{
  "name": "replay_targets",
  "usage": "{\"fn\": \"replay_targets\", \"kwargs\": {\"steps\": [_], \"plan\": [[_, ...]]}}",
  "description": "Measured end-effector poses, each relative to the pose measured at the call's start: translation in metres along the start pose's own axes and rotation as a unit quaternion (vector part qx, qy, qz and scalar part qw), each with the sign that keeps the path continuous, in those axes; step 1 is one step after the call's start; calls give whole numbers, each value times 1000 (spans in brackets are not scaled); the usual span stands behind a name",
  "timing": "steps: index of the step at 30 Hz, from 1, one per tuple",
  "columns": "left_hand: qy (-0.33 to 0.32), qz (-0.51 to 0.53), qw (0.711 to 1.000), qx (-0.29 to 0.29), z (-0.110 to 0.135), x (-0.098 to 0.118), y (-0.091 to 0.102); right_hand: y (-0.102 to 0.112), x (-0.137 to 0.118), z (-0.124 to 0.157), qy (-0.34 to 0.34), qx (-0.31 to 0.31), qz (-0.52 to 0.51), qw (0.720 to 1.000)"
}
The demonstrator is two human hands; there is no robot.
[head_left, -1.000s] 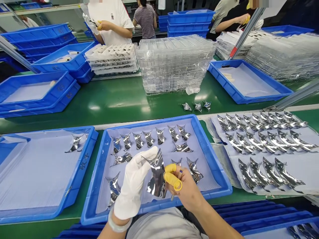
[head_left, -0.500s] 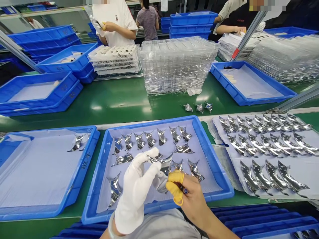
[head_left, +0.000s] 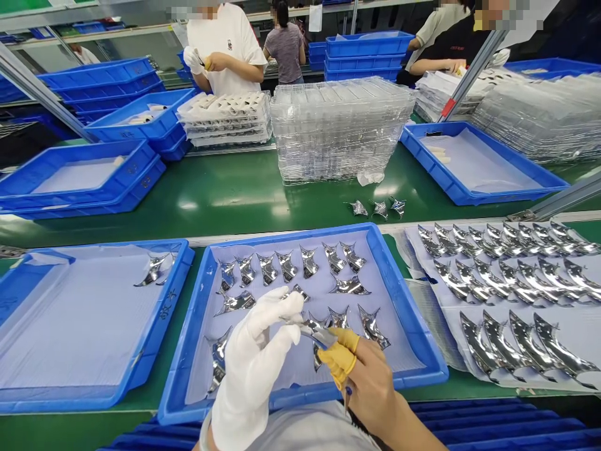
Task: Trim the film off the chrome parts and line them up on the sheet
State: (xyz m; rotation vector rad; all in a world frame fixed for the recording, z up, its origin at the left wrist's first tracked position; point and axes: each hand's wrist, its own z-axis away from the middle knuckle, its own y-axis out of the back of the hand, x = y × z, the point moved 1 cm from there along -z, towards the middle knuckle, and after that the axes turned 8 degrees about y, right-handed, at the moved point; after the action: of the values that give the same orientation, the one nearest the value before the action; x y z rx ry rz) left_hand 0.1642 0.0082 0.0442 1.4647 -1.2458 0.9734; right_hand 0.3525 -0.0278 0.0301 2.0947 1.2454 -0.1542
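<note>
View: head camera, looking forward and down across a green conveyor belt [head_left: 225, 203].
Left hand [head_left: 251, 363]: It wore a white cotton glove, and its fingertips pinched one end of the piece.
Right hand [head_left: 370, 388]: It was bare except for yellow finger cots [head_left: 339, 354], which pressed against the other end of the piece. A thin implement [head_left: 346, 401] poked out below the hand, too small to identify.
Hands: They were close together, with both clamped on the same piece.
Held piece: A mirror-bright curved metal piece [head_left: 317, 332] was suspended between the hands, above the middle tray.
Middle tray: A blue plastic tray [head_left: 300, 235] lay directly beneath the hands, lined with a pale lilac sheet and holding about a dozen and a half similar pieces [head_left: 286, 266] spaced apart.
Left tray: A second blue tray [head_left: 181, 275] sat just to the left, with a white liner and a single piece [head_left: 154, 270] near its far corner.
Right sheet: A pale plastic sheet [head_left: 469, 338] lay to the right, carrying neat rows of larger shiny pieces [head_left: 502, 257].
Belt: Three small metal pieces [head_left: 378, 209] lay together beyond the middle tray, in front of a tall stack of clear plastic trays [head_left: 338, 131].
Far side: Two co-workers [head_left: 225, 50] stood across the line, among stacked blue trays [head_left: 369, 45].
</note>
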Motion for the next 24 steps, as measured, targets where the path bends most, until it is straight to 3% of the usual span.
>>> {"fn": "replay_targets", "kwargs": {"steps": [3, 6, 13, 16, 21, 24], "plan": [[-76, -6, 997, -13, 0, 7, -2, -3, 4, 0, -26, 11, -27, 999], [-126, -28, 991, -21, 0, 14, -4, -10, 8, 1, -83, 16, -118, 989], [-151, -56, 986, -43, 1, 19, -2, -19, 12, -3, -158, 28, -253, 954], [-102, -27, 994, 2, 1, 14, -3, -17, 9, -7, -182, 18, -301, 936], [85, 56, 993, 65, 1, 7, -4, -13, 3, -12, -258, -8, -389, 884], [83, 71, 992, 63, 2, 9, -4, -14, 3, -14, -284, -30, -383, 878]]}}
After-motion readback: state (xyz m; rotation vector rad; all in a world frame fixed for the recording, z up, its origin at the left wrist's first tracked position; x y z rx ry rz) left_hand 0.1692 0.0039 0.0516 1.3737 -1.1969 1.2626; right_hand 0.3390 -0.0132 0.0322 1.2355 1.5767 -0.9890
